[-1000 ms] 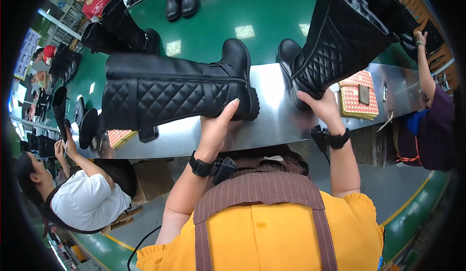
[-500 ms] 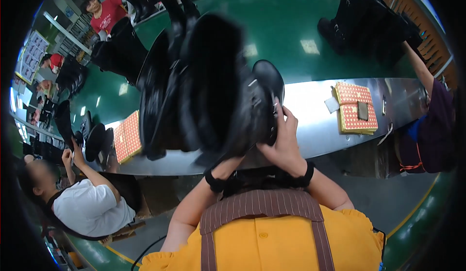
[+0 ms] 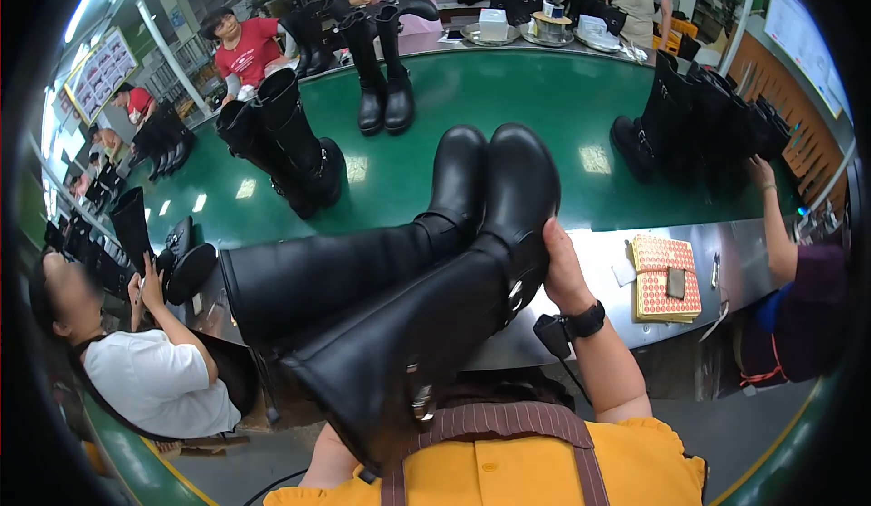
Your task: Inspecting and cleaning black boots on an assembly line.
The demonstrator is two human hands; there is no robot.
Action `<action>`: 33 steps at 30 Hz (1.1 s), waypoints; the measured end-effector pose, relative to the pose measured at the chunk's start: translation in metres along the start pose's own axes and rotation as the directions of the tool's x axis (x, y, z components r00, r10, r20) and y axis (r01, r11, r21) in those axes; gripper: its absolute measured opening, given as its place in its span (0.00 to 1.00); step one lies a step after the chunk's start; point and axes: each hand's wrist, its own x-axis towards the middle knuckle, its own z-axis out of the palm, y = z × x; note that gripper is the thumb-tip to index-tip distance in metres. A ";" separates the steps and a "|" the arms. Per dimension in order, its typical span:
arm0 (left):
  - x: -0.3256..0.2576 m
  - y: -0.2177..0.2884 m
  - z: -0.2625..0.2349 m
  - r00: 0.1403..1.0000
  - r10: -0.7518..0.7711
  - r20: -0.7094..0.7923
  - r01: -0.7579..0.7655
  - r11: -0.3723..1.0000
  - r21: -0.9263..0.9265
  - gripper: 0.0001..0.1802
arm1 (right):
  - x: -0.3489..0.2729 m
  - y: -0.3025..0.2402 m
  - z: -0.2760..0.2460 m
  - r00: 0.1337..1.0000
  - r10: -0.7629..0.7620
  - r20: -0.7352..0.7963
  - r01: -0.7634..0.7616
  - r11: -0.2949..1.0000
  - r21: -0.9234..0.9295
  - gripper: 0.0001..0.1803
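A pair of tall black boots (image 3: 522, 184) is held up in front of me, lying across my view. Their rounded toes point away from me and their shafts slant down to the left. Buckled straps show on the nearer boot. My right hand (image 3: 567, 266) is closed around the nearer boot's foot, with the thumb along its side; the other fingers are hidden beneath. My left hand is out of sight behind the shafts, and only part of its forearm shows below them.
Patterned cards in a banded stack (image 3: 667, 275) lie on the metal ledge (image 3: 599, 261) at right. Beyond is a green table (image 3: 508, 80) bearing boot pairs (image 3: 281, 143) at left, centre and right. Co-workers sit on both sides; a hand (image 3: 760, 172) touches the right-hand boots.
The boots have turned from upright and blurred, openings toward me, to lying across, toes pointing away. My right hand now grips a foot. My left wrist has gone out of sight.
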 end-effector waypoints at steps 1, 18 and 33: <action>0.014 0.005 0.002 0.994 0.088 -0.066 -0.086 0.996 0.027 0.45 | 0.007 0.002 -0.001 1.000 -0.017 -0.020 0.017 1.000 0.010 0.33; 0.138 -0.012 0.080 0.982 -0.064 0.178 0.186 0.142 -0.972 0.34 | 0.023 0.050 -0.060 0.978 0.157 0.134 -0.207 0.765 0.610 0.34; 0.154 -0.080 0.086 0.969 -0.060 0.241 0.200 -0.384 -0.901 0.32 | 0.042 0.046 -0.058 0.947 0.256 0.194 -0.313 0.602 0.735 0.28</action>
